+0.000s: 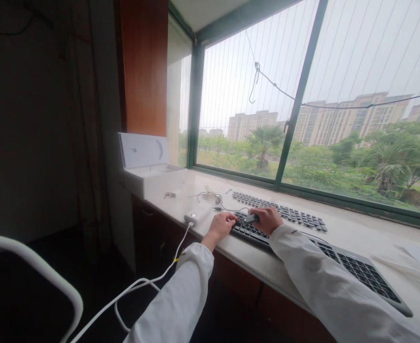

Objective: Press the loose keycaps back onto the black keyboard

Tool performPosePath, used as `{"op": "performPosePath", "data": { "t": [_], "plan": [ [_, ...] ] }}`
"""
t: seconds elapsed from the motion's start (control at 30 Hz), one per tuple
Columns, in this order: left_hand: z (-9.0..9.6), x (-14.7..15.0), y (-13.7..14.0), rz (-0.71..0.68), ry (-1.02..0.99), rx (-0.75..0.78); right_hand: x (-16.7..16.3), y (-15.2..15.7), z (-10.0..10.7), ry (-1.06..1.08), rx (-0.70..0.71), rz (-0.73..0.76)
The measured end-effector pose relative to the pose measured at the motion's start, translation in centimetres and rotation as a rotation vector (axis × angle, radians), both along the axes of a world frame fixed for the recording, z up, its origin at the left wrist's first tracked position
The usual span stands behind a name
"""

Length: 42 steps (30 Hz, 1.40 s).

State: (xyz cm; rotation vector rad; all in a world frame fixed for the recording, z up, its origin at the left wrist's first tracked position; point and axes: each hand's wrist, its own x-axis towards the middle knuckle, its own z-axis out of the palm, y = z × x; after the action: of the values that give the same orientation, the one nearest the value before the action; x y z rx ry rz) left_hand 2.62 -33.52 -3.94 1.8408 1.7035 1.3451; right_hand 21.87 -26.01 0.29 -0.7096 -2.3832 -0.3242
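Note:
A long black keyboard (362, 271) lies along the front of the windowsill counter, partly covered by my right forearm. My left hand (220, 227) is at its left end, fingers closed together on the corner. In my right hand (267, 219), fingers wrapped round it, is a small dark grey tool (250, 219) with a shiny side. Its tip points left, over the keyboard's left keys, close to my left fingertips. I cannot make out its exact kind. Behind the keyboard, loose black keycaps (292, 214) are laid out in long rows.
A thin black cable (215, 196) curls left of the keycaps. A white power strip (192, 218) with a white cord (181, 243) sits at the counter's front edge. An open white box (160, 178) stands at the far left. Windows (245, 109) rise behind; a white curved tube (42, 267) is at lower left.

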Motion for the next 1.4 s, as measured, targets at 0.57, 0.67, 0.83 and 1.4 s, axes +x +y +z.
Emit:
{"op": "performPosePath", "data": {
  "t": [0.57, 0.67, 0.83, 1.4],
  "plan": [
    [-0.9, -0.2, 2.3, 0.043, -0.383, -0.051, 1.2, -1.6, -0.4, -0.263, -0.076, -0.180],
    [-0.7, -0.2, 1.9, -0.042, -0.453, -0.047, 1.1, -1.8, -0.2, -0.269, -0.084, -0.186],
    [0.2, -0.6, 0.7, -0.013, -0.516, -0.058, 1.1, -1.4, -0.5, -0.228, -0.112, -0.207],
    [-0.1, -0.6, 0.3, -0.245, -0.367, -0.038, 1.0, -1.8, -0.1, -0.292, -0.134, -0.089]
  ]
}}
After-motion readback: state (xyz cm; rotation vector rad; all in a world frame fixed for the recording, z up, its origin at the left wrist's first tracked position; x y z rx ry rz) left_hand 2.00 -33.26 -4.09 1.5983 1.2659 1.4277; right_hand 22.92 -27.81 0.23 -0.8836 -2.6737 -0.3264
